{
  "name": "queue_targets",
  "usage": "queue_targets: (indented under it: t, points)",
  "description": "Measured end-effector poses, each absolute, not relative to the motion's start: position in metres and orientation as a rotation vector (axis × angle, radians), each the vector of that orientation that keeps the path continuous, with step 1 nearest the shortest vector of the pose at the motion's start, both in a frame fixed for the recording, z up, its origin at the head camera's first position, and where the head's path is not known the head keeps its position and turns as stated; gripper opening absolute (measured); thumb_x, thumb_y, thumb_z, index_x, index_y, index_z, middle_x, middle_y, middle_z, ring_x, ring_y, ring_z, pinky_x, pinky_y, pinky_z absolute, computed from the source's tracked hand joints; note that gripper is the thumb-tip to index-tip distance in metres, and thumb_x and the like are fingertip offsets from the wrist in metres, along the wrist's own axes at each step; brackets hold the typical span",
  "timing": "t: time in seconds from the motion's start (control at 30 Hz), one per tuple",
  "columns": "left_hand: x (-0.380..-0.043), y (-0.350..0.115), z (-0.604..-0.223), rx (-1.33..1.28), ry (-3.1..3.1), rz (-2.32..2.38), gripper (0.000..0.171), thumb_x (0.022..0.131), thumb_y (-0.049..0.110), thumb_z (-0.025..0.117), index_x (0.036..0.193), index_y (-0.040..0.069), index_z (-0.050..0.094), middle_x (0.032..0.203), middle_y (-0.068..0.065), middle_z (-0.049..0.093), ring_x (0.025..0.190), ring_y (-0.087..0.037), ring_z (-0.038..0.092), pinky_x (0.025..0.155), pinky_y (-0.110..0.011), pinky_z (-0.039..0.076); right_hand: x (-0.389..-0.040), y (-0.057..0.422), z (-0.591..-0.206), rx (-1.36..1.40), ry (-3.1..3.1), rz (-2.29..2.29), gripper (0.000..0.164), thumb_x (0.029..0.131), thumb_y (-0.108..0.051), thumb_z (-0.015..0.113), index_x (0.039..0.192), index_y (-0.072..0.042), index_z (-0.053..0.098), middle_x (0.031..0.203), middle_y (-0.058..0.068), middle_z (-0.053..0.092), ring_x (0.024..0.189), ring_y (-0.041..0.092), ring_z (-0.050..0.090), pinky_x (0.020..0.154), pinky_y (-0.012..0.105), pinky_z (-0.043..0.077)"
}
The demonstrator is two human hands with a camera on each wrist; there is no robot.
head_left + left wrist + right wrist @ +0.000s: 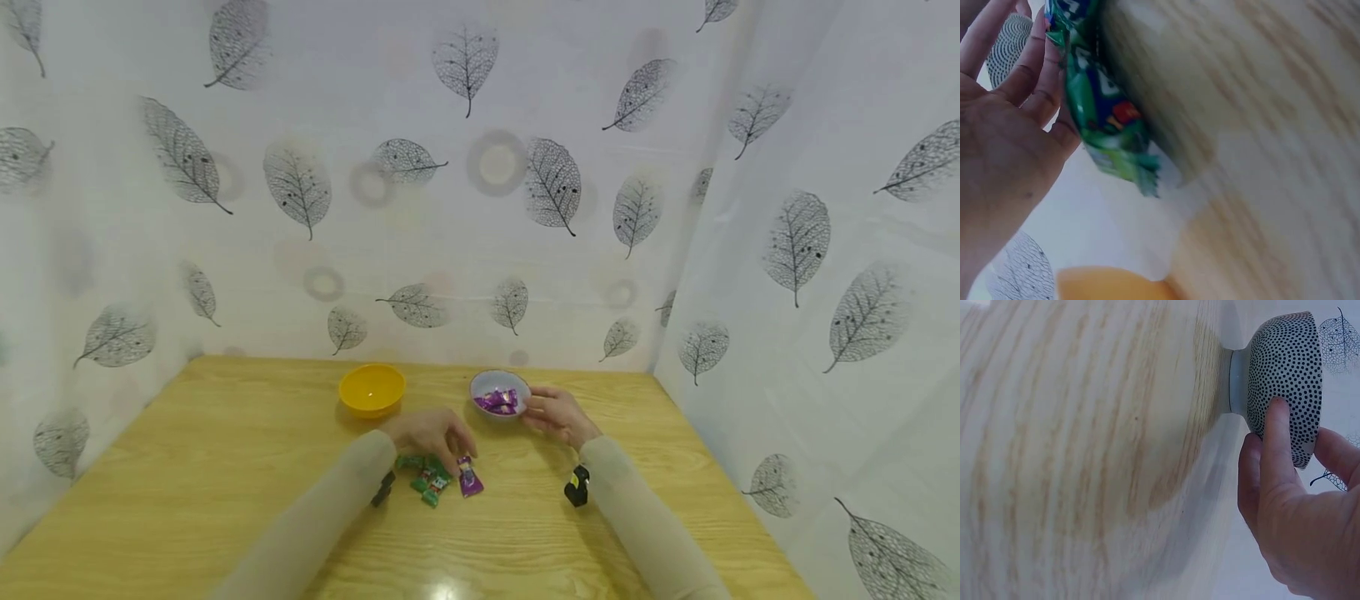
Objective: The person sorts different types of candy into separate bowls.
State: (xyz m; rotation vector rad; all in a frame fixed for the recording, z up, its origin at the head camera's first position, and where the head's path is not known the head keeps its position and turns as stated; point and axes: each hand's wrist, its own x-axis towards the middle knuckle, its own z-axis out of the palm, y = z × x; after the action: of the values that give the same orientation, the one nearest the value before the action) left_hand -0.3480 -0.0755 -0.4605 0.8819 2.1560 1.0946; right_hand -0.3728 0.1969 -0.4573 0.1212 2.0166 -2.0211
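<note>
My left hand [433, 433] reaches over several green-wrapped candies [427, 479], its fingertips close to a lone purple-wrapped candy [470, 478] on the table. In the left wrist view the fingers of that hand [1019, 94] look fairly straight, and green wrappers [1100, 103] overlap them. With my right hand [557, 414] I hold the right side of a small bowl [480, 385]. Black dots cover the outside of the bowl [1288, 369], and several purple candies [498, 401] lie inside it. The right hand [1310, 525] has its thumb at the rim and fingers against the outer wall.
A yellow bowl [372, 392] stands left of the dotted bowl, beyond my left forearm. The wooden table [187, 467] runs back to a white curtain [420, 242] printed with leaves, which also hangs at both sides. Black wrist devices [577, 486] sit under my sleeves.
</note>
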Motion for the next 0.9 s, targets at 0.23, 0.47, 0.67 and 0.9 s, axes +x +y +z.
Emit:
queue_targets:
  t: [0.23, 0.47, 0.67, 0.9]
  points:
    - [-0.347, -0.069, -0.461, 0.945, 2.119, 1.034, 0.028, 0.075, -0.004, 0.080, 0.101, 0.002, 0.075, 0.094, -0.005, 0.075, 0.076, -0.014, 0.062, 0.068, -0.022, 0.053, -0.374, 0.197, -0.458, 0.130, 2.038, -2.010, 0.050, 0.096, -0.003, 0.057, 0.143, 0.006, 0.041, 0.137, 0.031, 0.050, 0.094, 0.022, 0.070, 0.093, 0.035, 0.056]
    - [-0.343, -0.064, -0.459, 0.948, 2.197, 0.982, 0.022, 0.075, -0.006, 0.079, 0.094, 0.005, 0.076, 0.088, -0.004, 0.074, 0.075, -0.011, 0.060, 0.068, -0.020, 0.051, -0.372, 0.198, -0.457, 0.117, 2.052, -1.996, 0.051, 0.096, -0.003, 0.057, 0.143, 0.006, 0.041, 0.139, 0.032, 0.049, 0.100, 0.025, 0.069, 0.095, 0.036, 0.055]
    - [-0.343, -0.061, -0.463, 0.964, 2.213, 1.014, 0.020, 0.074, -0.008, 0.078, 0.092, 0.002, 0.076, 0.083, -0.004, 0.072, 0.070, -0.008, 0.055, 0.063, -0.017, 0.047, -0.369, 0.198, -0.457, 0.131, 2.038, -2.003, 0.050, 0.098, -0.002, 0.054, 0.145, 0.007, 0.038, 0.140, 0.032, 0.047, 0.107, 0.030, 0.066, 0.095, 0.036, 0.055]
    - [-0.345, -0.063, -0.462, 0.916, 2.232, 1.065, 0.018, 0.074, -0.005, 0.079, 0.089, 0.003, 0.076, 0.079, -0.002, 0.069, 0.069, -0.010, 0.055, 0.063, -0.019, 0.048, -0.371, 0.197, -0.457, 0.118, 2.034, -2.011, 0.050, 0.097, -0.002, 0.055, 0.144, 0.007, 0.039, 0.140, 0.033, 0.046, 0.100, 0.025, 0.069, 0.095, 0.036, 0.055]
